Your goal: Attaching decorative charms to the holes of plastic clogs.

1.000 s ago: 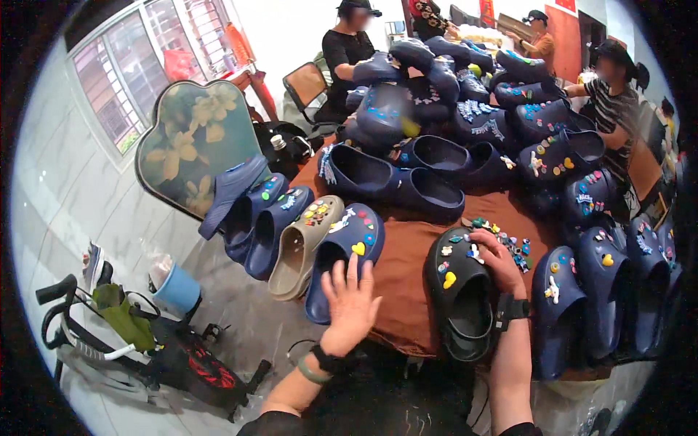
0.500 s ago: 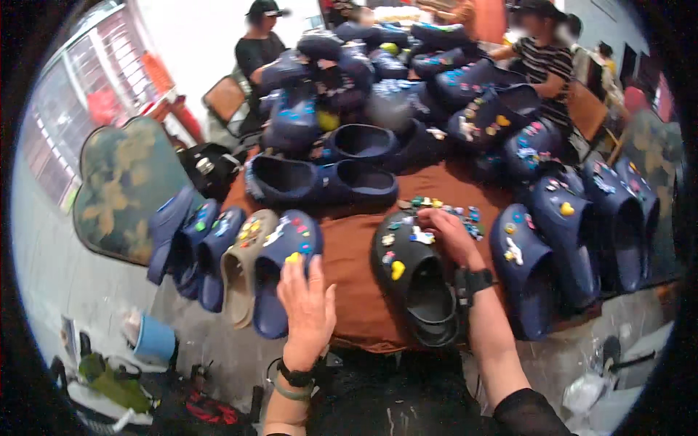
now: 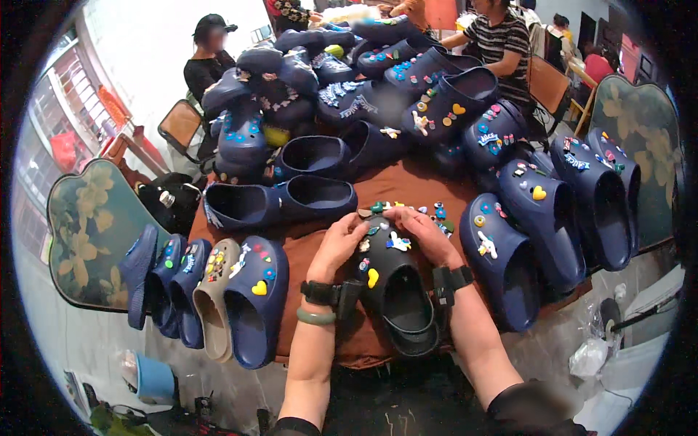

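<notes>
Clog (image 3: pixel 390 266), black and charm-studded

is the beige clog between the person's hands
No, the black clog is between the left hand and right hand; the beige clog stands off to the left.

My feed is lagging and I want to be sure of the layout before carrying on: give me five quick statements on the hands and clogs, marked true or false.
1. The left hand and right hand are both at the toe end of the black clog. True.
2. The beige clog is to the right of the black clog. False: the beige clog is to its left.
3. Small loose charms lie beyond the black clog's toe. True.
4. The black clog has no charms on it. False: it bears several, including a yellow charm.
5. A green bangle is on the left arm. True.
</notes>
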The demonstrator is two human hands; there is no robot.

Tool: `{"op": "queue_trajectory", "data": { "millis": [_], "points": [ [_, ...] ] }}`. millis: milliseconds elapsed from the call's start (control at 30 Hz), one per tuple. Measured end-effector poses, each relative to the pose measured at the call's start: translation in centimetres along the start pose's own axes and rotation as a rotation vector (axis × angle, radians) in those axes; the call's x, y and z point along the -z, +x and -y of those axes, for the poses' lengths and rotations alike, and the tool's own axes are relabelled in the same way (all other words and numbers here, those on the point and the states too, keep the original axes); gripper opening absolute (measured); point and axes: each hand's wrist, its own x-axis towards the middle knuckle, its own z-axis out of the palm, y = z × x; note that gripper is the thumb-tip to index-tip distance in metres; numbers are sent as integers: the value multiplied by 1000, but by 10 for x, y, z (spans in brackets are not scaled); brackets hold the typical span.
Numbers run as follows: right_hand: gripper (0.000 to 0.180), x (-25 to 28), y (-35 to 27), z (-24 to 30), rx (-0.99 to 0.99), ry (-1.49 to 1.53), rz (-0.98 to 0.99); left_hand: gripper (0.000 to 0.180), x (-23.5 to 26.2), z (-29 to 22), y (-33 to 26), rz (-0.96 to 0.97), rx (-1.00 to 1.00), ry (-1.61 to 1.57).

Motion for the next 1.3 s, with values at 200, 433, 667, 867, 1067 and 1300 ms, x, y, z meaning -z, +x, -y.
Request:
{"op": "queue_trajectory", "data": {
  "millis": [200,433,667,867,1067,1300],
  "points": [
    [26,-1,4,8,247,-121,220,23,-8,20,3,-218,-68,-497],
    [21,-24,6,6,342,-337,118,12,-14,19,-1,-292,-476,150],
    [52,-9,6,6,257,-376,236,33,-15,19,-2,-217,-491,203],
    [65,19,-1,14,122,-196,546,15,-24,-8,-11,-337,-644,205],
    [18,2,-1,12,159,-196,430,19,-27,-6,-19,-60,-556,61],
    [32,-10,5,-23,183,-117,-84,36,-28,-18,-22,-29,-464,-72]
  ]
}}
